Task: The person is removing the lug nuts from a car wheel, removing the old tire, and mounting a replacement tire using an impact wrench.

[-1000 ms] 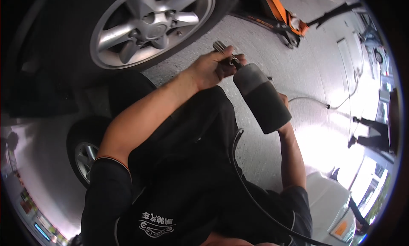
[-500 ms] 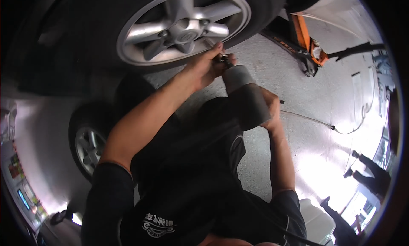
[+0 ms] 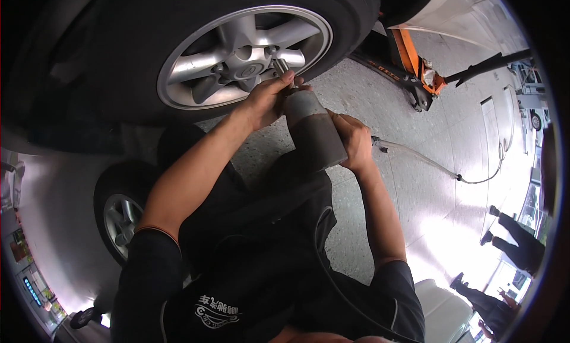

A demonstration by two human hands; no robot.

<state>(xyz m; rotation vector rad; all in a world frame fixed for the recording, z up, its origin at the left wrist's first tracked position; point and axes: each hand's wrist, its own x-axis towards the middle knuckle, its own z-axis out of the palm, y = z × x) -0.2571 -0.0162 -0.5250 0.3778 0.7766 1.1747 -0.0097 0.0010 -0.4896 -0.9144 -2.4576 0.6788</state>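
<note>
In front of the knees, the wrench (image 3: 317, 135) is held between both hands: the right hand (image 3: 354, 141) is closed on its side, the fingers partly hidden behind the body, and the left hand (image 3: 270, 99) is wrapped round the base of the socket (image 3: 281, 66). The socket points at the wheel (image 3: 252, 70), near a nut (image 3: 271, 50); if they touch, I cannot tell. To work well here, I think the socket should stay in one line with the nut, and the left fingers should be kept clear whenever it spins. The hose (image 3: 415, 156), running over the floor (image 3: 427, 120), should better have no kink.

About writing: the shirt (image 3: 261, 298) carries a white emblem (image 3: 217, 313) with characters, upside down here. Farther, the jack (image 3: 408, 49) bears orange letters; the sign (image 3: 31, 291) is too small to read.
</note>
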